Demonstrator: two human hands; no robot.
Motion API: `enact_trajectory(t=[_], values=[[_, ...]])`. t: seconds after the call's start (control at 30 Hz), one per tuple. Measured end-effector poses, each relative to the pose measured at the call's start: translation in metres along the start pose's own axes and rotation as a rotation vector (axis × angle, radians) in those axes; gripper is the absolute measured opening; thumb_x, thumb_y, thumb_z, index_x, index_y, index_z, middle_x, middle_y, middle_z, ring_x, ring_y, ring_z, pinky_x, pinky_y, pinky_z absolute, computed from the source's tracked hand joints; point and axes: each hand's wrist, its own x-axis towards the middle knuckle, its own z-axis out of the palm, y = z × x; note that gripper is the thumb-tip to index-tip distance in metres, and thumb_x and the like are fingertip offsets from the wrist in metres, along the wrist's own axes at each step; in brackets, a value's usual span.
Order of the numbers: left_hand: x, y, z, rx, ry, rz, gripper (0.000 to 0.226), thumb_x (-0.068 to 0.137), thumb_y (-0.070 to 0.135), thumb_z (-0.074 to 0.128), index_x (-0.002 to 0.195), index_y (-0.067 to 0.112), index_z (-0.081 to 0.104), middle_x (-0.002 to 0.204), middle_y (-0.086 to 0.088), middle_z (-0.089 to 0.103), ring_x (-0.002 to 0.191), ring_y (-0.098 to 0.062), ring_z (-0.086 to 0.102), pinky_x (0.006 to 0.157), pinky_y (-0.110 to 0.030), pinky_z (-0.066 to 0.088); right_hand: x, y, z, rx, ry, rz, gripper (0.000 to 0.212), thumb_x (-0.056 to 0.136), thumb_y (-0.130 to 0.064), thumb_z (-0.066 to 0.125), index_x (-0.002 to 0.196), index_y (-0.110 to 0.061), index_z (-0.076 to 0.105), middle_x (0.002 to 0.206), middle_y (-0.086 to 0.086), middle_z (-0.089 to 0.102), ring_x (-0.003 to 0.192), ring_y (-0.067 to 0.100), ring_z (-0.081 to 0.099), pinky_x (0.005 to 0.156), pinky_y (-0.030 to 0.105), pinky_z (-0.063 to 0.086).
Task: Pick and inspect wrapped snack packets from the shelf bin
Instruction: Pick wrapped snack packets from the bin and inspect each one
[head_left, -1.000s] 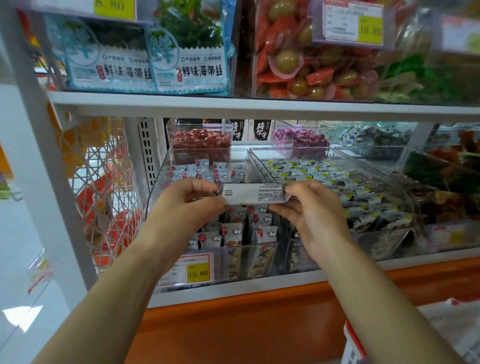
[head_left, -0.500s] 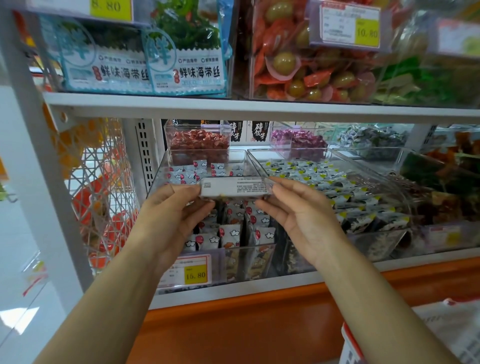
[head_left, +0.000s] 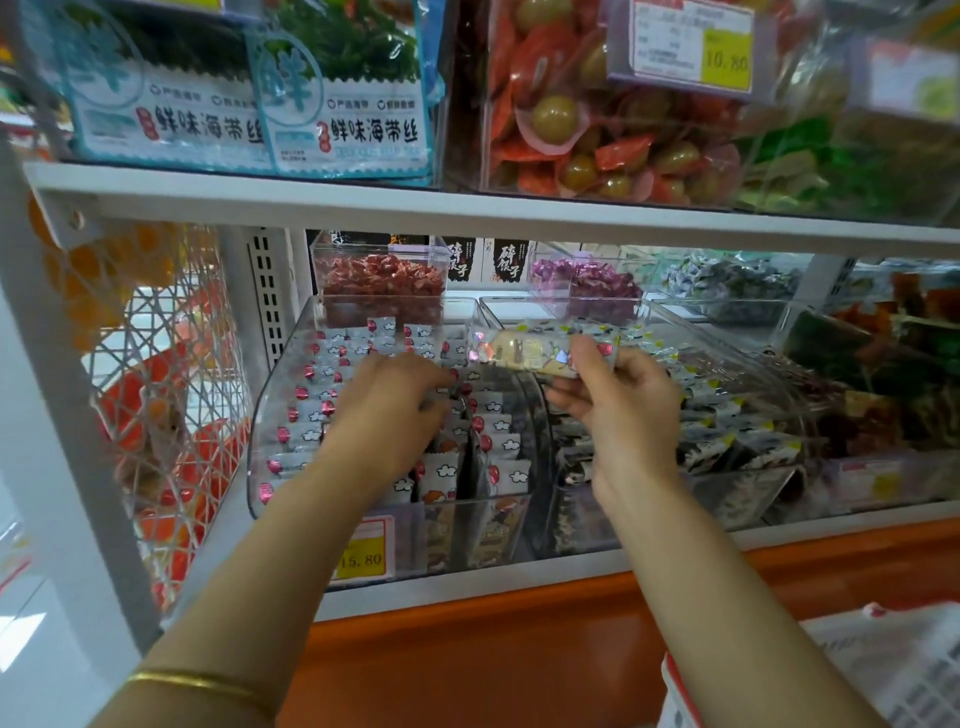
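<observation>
Closest to me is a gold bangle (head_left: 197, 680) on the left forearm, then the orange ledge (head_left: 467, 654) under the shelf. Above it a yellow price tag (head_left: 363, 557) is fixed to the front of the clear bin (head_left: 267, 415), which is packed with rows of white packets (head_left: 498, 447).

My left hand (head_left: 389, 415) is down in that bin with its fingers curled among the rows. I cannot tell whether they have closed on one. My right hand (head_left: 618, 410) is raised just beside it, over the divide with the next bin (head_left: 737, 343). Thumb and fingertips pinch one end of a long packet (head_left: 524, 351), held level in the air above the stock with its printed face towards me.

I judge this to be the inspect step for the lifted packet, while the left hand goes for another. Next I would turn the packet to check its seams, then get a clean pinch on a single packet without dragging its neighbours.

Behind the bin are a tub of red sweets (head_left: 382, 280) and the upper shelf (head_left: 363, 202)
</observation>
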Motion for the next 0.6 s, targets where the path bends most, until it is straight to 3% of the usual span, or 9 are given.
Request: enact_trajectory(t=[0.1,0.23,0.37,0.5,0.6], values=[[0.006,-0.005,0.007,0.230,-0.190,0.029,0.032,0.096,0.034,0.044,0.124,0.028,0.058,0.138,0.008,0.050,0.126,-0.025,0.034,0.105,-0.046,0.029,0.001,0.003,0.000,0.010,0.007,0.016,0.020,0.086,-0.015,0.065,0.077,-0.003,0.052,0.077,0.011,0.059,0.056,0.010,0.063,0.055,0.022,0.055],[0.005,-0.005,0.012,0.256,-0.307,-0.023,0.033,0.094,0.045,0.045,0.119,0.031,0.060,0.134,0.004,0.052,0.127,-0.025,0.029,0.104,-0.046,0.022,0.005,0.005,-0.001,-0.014,-0.004,0.012,0.021,0.087,-0.017,0.064,0.075,-0.004,0.052,0.075,0.007,0.058,0.055,0.009,0.062,0.055,0.022,0.055],[0.006,-0.002,0.007,0.226,-0.277,-0.027,0.023,0.086,0.039,0.062,0.099,0.020,0.064,0.106,0.002,0.060,0.109,-0.022,0.046,0.098,-0.044,0.031,0.006,0.007,0.001,-0.082,-0.036,-0.022,0.019,0.087,-0.017,0.064,0.087,0.002,0.058,0.076,0.005,0.060,0.056,0.007,0.062,0.055,0.021,0.055],[0.004,0.003,-0.003,0.129,-0.312,-0.037,0.018,0.080,0.030,0.070,0.080,0.026,0.053,0.088,0.007,0.054,0.089,-0.017,0.052,0.091,-0.038,0.039,0.006,0.005,0.003,-0.228,-0.091,-0.120,0.015,0.087,-0.016,0.064,0.090,-0.002,0.060,0.082,0.008,0.060,0.067,0.015,0.061,0.054,0.016,0.052],[0.001,0.002,-0.007,0.026,-0.336,-0.038,0.022,0.078,0.020,0.073,0.074,0.025,0.052,0.086,0.005,0.055,0.085,-0.018,0.055,0.083,-0.035,0.047,0.007,0.001,0.009,-0.403,-0.131,-0.253,0.013,0.085,-0.017,0.067,0.091,-0.007,0.060,0.084,0.006,0.063,0.076,0.022,0.064,0.065,0.031,0.057]])
